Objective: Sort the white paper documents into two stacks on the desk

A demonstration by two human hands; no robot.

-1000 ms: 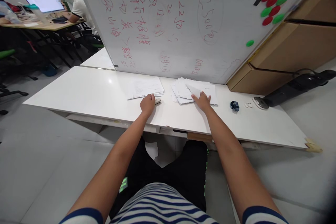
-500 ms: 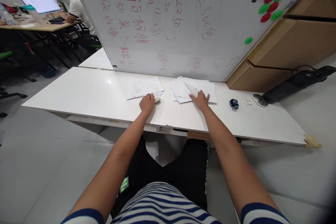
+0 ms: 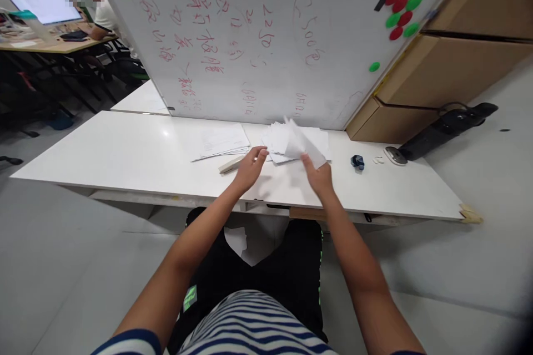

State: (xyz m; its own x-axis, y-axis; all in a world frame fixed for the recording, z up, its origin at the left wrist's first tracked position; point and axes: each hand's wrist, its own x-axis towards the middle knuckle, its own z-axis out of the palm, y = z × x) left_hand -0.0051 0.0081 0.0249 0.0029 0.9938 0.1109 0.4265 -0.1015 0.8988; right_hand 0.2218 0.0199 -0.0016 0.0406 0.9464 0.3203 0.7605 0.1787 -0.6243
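My right hand (image 3: pixel 320 176) pinches a white sheet of paper (image 3: pixel 300 141) between thumb and fingers. The sheet is lifted and tilted above a loose pile of papers (image 3: pixel 277 136) on the white desk. My left hand (image 3: pixel 251 168) holds nothing; its fingers point toward the pile, with the thumb a little apart from them. Just left of that hand lies a long pale object (image 3: pixel 230 166), shaped like a stapler, resting on the desk. Behind it is a second stack of printed papers (image 3: pixel 220 141), its sheets slightly fanned.
A whiteboard (image 3: pixel 275 83) with red writing and round magnets stands behind the papers. To the right are a small dark blue object (image 3: pixel 357 163), a computer mouse (image 3: pixel 395 156), a black bottle (image 3: pixel 441 130) and cardboard boxes (image 3: pixel 383 122). A person (image 3: pixel 104 16) sits at another desk, far left.
My left hand has let go of the pale object and moved right, toward the pile. My right hand has raised a sheet off the pile. The camera view has shifted slightly.
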